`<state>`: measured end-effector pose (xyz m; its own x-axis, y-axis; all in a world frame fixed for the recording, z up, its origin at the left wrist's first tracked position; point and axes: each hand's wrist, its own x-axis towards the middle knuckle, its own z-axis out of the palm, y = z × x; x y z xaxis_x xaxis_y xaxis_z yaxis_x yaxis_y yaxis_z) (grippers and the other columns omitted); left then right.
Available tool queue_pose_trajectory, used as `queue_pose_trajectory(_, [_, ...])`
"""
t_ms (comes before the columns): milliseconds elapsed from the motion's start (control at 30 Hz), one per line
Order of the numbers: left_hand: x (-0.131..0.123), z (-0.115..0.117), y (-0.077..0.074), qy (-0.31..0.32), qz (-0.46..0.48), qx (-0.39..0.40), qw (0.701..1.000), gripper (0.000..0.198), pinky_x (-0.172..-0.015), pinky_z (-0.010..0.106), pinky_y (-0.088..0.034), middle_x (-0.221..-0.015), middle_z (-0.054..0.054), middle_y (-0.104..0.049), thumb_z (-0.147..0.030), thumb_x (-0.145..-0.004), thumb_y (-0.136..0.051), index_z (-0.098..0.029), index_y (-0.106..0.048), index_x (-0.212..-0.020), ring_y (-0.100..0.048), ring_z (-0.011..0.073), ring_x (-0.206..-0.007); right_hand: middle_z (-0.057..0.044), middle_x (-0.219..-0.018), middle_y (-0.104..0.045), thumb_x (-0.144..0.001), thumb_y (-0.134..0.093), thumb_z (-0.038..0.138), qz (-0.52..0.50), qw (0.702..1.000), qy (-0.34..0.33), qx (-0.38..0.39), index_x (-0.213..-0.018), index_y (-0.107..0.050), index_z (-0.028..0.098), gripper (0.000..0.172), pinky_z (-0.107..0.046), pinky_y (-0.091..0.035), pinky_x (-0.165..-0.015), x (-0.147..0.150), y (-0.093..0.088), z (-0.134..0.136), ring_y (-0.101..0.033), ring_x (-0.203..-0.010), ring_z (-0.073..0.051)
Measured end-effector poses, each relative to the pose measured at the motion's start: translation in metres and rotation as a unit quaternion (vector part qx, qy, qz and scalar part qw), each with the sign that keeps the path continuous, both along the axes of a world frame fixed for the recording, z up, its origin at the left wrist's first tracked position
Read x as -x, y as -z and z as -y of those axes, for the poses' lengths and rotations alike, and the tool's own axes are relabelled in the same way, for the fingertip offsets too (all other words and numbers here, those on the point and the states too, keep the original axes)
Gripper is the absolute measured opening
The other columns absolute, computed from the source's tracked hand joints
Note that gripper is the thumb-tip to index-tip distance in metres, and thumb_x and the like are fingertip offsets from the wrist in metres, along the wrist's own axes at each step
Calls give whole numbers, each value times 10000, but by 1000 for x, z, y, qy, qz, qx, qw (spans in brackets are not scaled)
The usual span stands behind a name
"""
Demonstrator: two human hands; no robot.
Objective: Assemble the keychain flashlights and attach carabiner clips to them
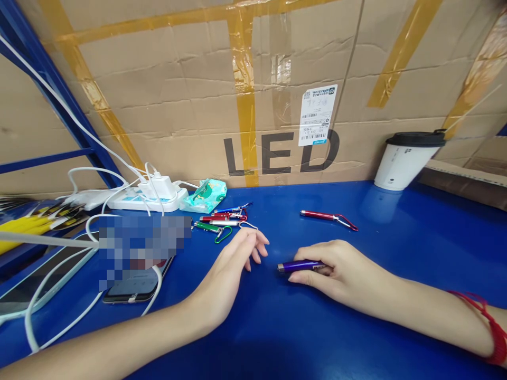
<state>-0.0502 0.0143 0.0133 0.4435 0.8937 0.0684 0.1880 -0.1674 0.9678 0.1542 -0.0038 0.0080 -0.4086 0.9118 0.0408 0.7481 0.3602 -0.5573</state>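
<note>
My right hand (332,266) rests on the blue table (388,248) with its fingers wrapped round a purple pen-shaped light (299,266), whose metal tip points left. My left hand (233,266) lies just left of that tip, palm down, fingers loosely stretched and holding nothing. Right behind its fingertips sits a small pile of keychain lights (224,217) in red, green, blue and silver, with a green clip. A single red keychain light (327,217) lies apart, farther back to the right.
A white cup with a black lid (406,158) stands at the back right against a large "LED" cardboard box (277,79). At back left are a power strip with chargers (146,198), a tissue pack (206,194), white cables and phones (137,287).
</note>
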Motion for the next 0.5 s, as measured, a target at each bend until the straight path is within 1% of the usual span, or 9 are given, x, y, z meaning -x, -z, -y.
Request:
queue_pose_trajectory(167, [0, 1, -1, 0, -4, 4, 1000, 309, -696, 256, -339, -856, 26, -494, -391, -934, -264, -200, -499, -876, -432, 148, -781, -9, -683, -584, -784, -365, 628, 11, 1000, -3, -14, -846, -652, 153, 558, -79, -287, -540, 0, -1, 1, -447, -558, 26])
queue_pose_trajectory(367, [-1, 2, -3, -2, -8, 5, 1000, 317, -706, 266, -343, -846, 26, -498, -398, -930, -257, -199, -497, -872, -440, 152, -780, -11, -584, -531, -746, -390, 667, 31, 999, -10, -26, -705, -626, 115, 601, -89, -224, -495, 1, -2, 1, -378, -505, 30])
queue_pose_trajectory(433, [-2, 3, -4, -12, -25, 0, 1000, 315, -725, 274, -350, -856, 24, -508, -400, -927, -251, -204, -491, -870, -453, 158, -802, -9, -589, -529, -750, -374, 674, 41, 999, -5, -21, -720, -623, 126, 604, -89, -219, -497, 2, -3, 2, -371, -510, 28])
queue_pose_trajectory(500, [-2, 5, -6, -28, -76, -23, 996, 279, -790, 295, -353, -897, 22, -520, -397, -918, -281, -212, -487, -881, -464, 170, -868, -3, -633, -548, -781, -329, 659, 57, 998, 10, -15, -776, -620, 156, 581, -87, -245, -522, 2, -3, 2, -402, -544, 21])
